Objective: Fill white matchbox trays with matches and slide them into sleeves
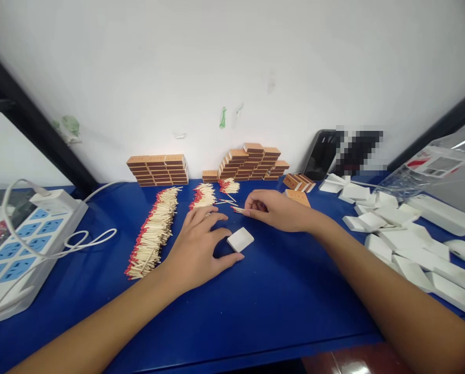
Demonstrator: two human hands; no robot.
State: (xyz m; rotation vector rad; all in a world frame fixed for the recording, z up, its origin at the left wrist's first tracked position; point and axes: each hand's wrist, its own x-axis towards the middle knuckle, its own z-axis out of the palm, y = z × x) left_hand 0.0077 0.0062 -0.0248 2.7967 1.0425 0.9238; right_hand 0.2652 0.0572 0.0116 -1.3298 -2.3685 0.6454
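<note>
Nearest the body, the blue tabletop (251,306) runs from its front edge to the wrists, giving both forearms room to draw back. Ahead of that, the left hand (199,244) is spread, thumb and forefinger bowed around a small white matchbox tray (240,240); whether the fingertips touch it is hard to tell. A light brace on two sides should keep so slight a piece from skating, while a hard squeeze might bow its walls (what it is made of, I can't say).

A little farther off, the right hand (273,209) pinches a few matchsticks (237,210) between thumb and fingertips, red heads pointing left. They are best kept level and parallel, pinched just firmly enough that none fans out. A matchbox (298,197) lies close behind that wrist, so a sweep backward calls for care.

Sideways room is bounded by a heap of white trays (407,234) on the right and, just beyond the left forearm, a long row of matches (154,228), easily brushed. Farthest away, stacked matchboxes (251,161) before the wall (232,67) limit reach.
</note>
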